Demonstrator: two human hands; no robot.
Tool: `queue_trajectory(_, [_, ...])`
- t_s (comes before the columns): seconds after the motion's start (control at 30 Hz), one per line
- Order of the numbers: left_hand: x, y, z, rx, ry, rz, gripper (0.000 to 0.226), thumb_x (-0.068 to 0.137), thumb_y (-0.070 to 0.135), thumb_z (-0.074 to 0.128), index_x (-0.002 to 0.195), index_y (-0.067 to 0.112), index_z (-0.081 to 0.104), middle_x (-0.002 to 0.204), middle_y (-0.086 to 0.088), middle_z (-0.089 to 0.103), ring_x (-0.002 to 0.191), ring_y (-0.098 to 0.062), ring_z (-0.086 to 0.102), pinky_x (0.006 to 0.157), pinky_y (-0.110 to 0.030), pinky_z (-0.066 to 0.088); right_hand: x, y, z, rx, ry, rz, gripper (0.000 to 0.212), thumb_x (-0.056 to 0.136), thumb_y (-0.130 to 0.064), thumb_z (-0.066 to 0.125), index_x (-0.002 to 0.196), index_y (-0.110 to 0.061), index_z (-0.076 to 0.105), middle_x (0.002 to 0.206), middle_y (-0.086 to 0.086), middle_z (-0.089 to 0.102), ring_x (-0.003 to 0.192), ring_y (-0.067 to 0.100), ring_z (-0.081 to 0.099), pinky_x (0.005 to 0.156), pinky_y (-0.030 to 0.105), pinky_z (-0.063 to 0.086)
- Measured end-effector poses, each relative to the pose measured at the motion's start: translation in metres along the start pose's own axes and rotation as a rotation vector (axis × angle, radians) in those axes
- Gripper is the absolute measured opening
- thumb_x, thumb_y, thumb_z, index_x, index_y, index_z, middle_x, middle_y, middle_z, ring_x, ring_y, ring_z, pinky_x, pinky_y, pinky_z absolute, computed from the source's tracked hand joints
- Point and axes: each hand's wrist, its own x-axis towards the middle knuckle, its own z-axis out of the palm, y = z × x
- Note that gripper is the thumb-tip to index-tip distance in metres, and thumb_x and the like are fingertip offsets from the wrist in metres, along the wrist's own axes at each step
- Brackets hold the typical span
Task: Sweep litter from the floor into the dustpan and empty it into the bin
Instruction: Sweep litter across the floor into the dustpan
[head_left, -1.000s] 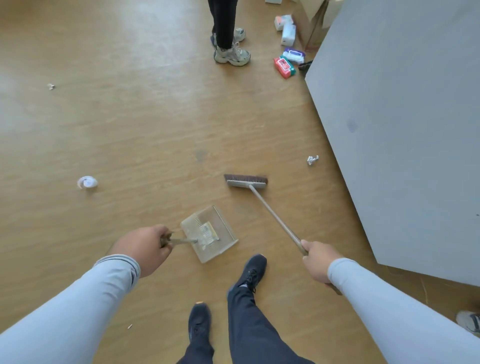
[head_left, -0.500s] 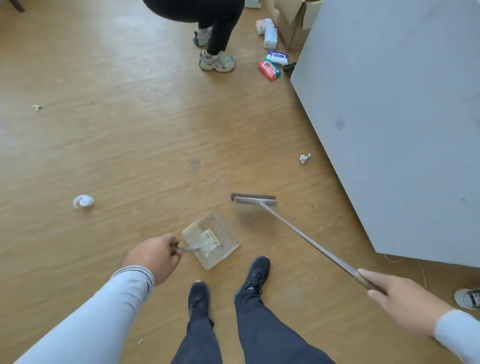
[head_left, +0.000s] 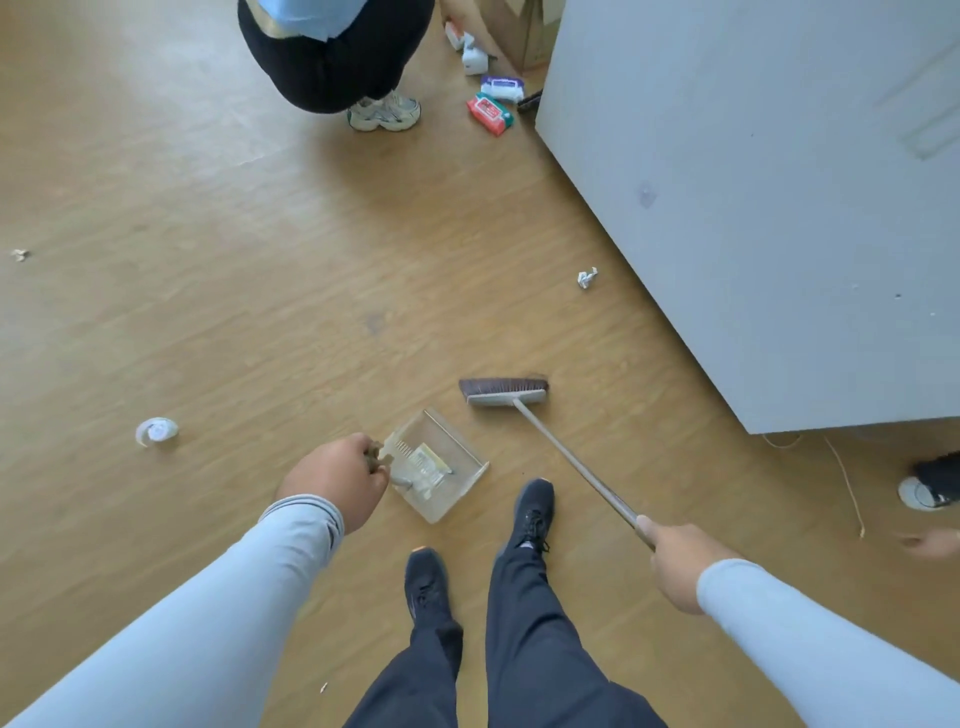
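My left hand (head_left: 337, 480) grips the handle of a clear plastic dustpan (head_left: 457, 444) held low over the wooden floor, with a yellowish wrapper (head_left: 428, 462) and pale scraps inside. My right hand (head_left: 680, 564) holds the long handle of a broom (head_left: 506, 391), whose dark bristle head sits just beyond the dustpan. Litter lies around: a crumpled foil ball (head_left: 587, 278) near the grey panel, a white curled piece (head_left: 156, 431) at left, and a small scrap (head_left: 20, 254) far left. No bin is in view.
A large grey panel (head_left: 779, 182) fills the right side. Another person crouches at the top (head_left: 332, 57) beside packets (head_left: 491, 114) and a cardboard box (head_left: 519, 31). A shoe (head_left: 930, 486) and a thin cord (head_left: 847, 478) lie at the right edge.
The view has tilted and I have stepped forward. The broom head swung slightly left toward the dustpan and my right hand drew in. The other person has crouched down.
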Motion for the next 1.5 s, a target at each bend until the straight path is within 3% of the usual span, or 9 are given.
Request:
queue_trajectory(0.17, [-0.021,-0.004,0.015,0.006,-0.017,0.046,0.032,0.1,0.037,0.052,0.128,0.022,0.059,0.112,0.002,0.071,0.095,-0.023,0.066,0.074,-0.031,0.05,-0.041,0.028,0.003,-0.204,0.017,0.043,0.083,0.088,-0.003,0.032,0.159,-0.044,0.016,0.128,-0.003,0.056,0.095,0.022,0.058,0.081,0.03,0.05])
queue_trajectory(0.33, [-0.044,-0.017,0.017,0.004,-0.032,0.09,0.033,0.1,0.039,0.051,0.13,0.024,0.058,0.111,0.004,0.07,0.087,-0.021,0.061,0.074,-0.031,0.052,-0.071,0.061,0.016,0.212,0.093,0.046,0.055,0.103,-0.029,0.042,0.156,-0.041,0.034,0.141,-0.007,0.057,0.109,0.018,0.065,0.091,0.027,0.053])
queue_trajectory(0.43, [-0.041,-0.018,0.008,0.111,-0.038,0.156,0.03,0.099,0.041,0.05,0.124,0.027,0.059,0.095,0.007,0.064,0.082,-0.02,0.059,0.068,-0.03,0.049,-0.089,0.068,0.021,0.494,0.062,0.058,0.051,0.103,-0.026,0.046,0.153,-0.036,0.04,0.091,-0.002,0.067,0.056,0.016,0.058,0.048,0.027,0.049])
queue_trajectory(0.57, [-0.032,-0.007,0.006,0.187,-0.039,0.177,0.029,0.1,0.041,0.048,0.124,0.029,0.058,0.095,0.007,0.066,0.085,-0.02,0.064,0.066,-0.029,0.05,-0.069,0.042,0.018,0.644,0.095,0.072,0.04,0.101,-0.014,0.046,0.14,-0.02,0.053,0.054,0.006,0.051,0.037,0.019,0.043,0.038,0.024,0.039])
queue_trajectory(0.77, [-0.023,-0.004,0.018,0.194,-0.044,0.156,0.029,0.101,0.042,0.048,0.125,0.029,0.057,0.091,0.009,0.061,0.083,-0.02,0.062,0.068,-0.03,0.05,-0.012,-0.054,0.047,0.697,-0.066,0.042,0.036,0.092,-0.004,0.037,0.128,-0.002,0.046,0.079,0.012,0.055,0.056,0.023,0.05,0.048,0.027,0.041])
queue_trajectory(0.93, [-0.019,0.0,0.016,0.199,-0.043,0.168,0.031,0.101,0.042,0.046,0.127,0.028,0.057,0.09,0.008,0.06,0.085,-0.022,0.064,0.069,-0.032,0.053,-0.038,-0.077,0.08,0.623,-0.193,-0.038,0.076,0.09,-0.015,0.04,0.161,-0.031,0.018,0.115,0.0,0.063,0.086,0.026,0.07,0.072,0.031,0.058])
queue_trajectory(1.1, [-0.013,0.001,0.007,0.207,-0.057,0.158,0.03,0.1,0.04,0.046,0.124,0.027,0.058,0.09,0.006,0.06,0.081,-0.023,0.061,0.068,-0.031,0.049,-0.075,-0.012,0.042,0.784,-0.26,-0.115,0.072,0.096,-0.006,0.052,0.16,-0.029,0.029,0.066,0.007,0.055,0.041,0.016,0.042,0.044,0.026,0.041])
queue_trajectory(1.27, [-0.016,-0.003,0.007,0.193,-0.07,0.157,0.027,0.1,0.04,0.046,0.121,0.027,0.057,0.102,0.003,0.069,0.09,-0.025,0.067,0.074,-0.034,0.056,-0.098,0.022,0.022,0.843,-0.132,-0.044,0.071,0.095,-0.003,0.053,0.158,-0.027,0.032,0.056,0.009,0.05,0.035,0.018,0.037,0.04,0.025,0.038])
queue_trajectory(1.5, [-0.018,-0.004,0.011,0.195,-0.059,0.166,0.024,0.101,0.04,0.045,0.118,0.028,0.057,0.098,0.005,0.067,0.086,-0.023,0.065,0.07,-0.033,0.053,-0.043,-0.048,0.029,0.544,0.014,0.01,0.058,0.096,-0.007,0.039,0.152,-0.02,0.039,0.106,0.005,0.058,0.076,0.024,0.059,0.071,0.03,0.051])
